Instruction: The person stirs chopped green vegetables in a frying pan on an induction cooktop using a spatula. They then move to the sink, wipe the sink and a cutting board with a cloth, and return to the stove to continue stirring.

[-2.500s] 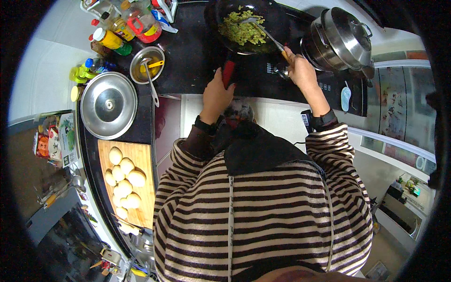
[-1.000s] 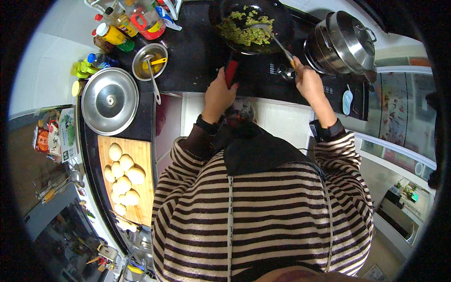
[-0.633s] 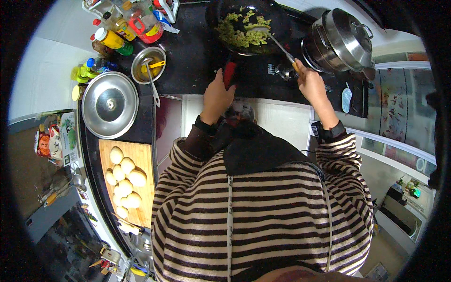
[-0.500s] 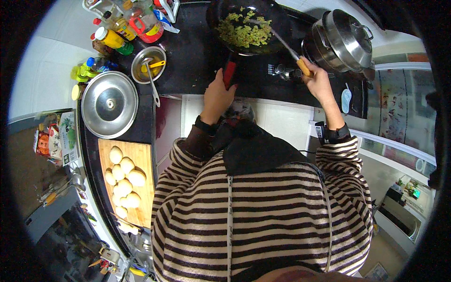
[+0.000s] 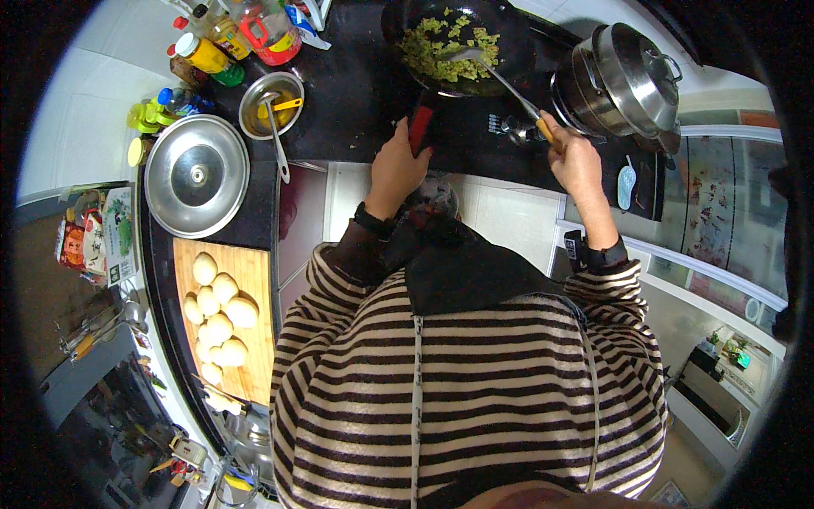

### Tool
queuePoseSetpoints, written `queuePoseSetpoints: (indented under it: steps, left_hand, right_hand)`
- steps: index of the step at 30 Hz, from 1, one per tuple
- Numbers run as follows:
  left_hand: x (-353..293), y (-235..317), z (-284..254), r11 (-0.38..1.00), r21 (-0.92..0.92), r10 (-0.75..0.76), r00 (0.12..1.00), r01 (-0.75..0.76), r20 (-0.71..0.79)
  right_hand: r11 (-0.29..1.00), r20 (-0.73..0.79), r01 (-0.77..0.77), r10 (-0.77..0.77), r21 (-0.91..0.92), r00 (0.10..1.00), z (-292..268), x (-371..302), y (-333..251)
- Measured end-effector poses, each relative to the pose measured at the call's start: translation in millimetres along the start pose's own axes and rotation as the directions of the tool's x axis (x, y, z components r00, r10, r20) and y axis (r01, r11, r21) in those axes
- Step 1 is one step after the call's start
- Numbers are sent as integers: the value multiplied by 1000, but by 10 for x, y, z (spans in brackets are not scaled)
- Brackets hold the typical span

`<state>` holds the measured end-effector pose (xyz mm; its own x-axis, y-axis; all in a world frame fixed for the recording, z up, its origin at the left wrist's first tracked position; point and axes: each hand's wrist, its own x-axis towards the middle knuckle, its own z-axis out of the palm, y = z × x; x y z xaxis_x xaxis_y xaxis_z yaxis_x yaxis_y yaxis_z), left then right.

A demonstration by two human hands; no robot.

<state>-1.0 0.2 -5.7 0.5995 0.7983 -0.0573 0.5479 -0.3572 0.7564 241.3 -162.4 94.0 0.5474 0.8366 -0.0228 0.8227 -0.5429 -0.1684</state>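
Observation:
My left hand is closed around the red handle of a dark wok on the black counter. Chopped yellow-green food lies spread over the wok's bottom. Wrapped round the wooden grip of a metal spatula are the fingers of my right hand. The spatula's blade is down in the wok, with some food on or against it. To the right of the wok stands a lidded steel steamer pot.
On the left are a steel bowl holding a spoon and a yellow-handled utensil, a round steel lid and several bottles. Peeled potatoes sit on a wooden board. A light-blue spoon rest lies near the counter's right edge.
The spatula's blade has come nearer to me within the wok, and my right hand has drawn back a little. My left hand keeps its grip. The whole view has shifted slightly.

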Motion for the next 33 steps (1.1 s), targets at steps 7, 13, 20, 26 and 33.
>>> queuePoseSetpoints:
  steps: [7,13,20,26,33]
  left_hand:
    - [0,13,-10,1000,-22,-18,1000,18,14]
    - [0,21,-16,999,-23,-25,1000,25,17]
    - [3,5,-10,1000,-11,-24,999,24,24]
    - [-18,26,-9,999,-34,-30,1000,30,10]
    - [-3,0,5,1000,-22,-7,1000,7,-6]
  right_hand:
    - [984,-113,4,16,176,993,120,-22,112]
    - [984,-142,28,-3,176,990,270,8,90]
    - [889,-110,-15,74,458,991,402,205,31]
    - [928,23,-110,108,355,994,190,89,3]
    - [900,-47,-94,125,425,991,109,34,11]
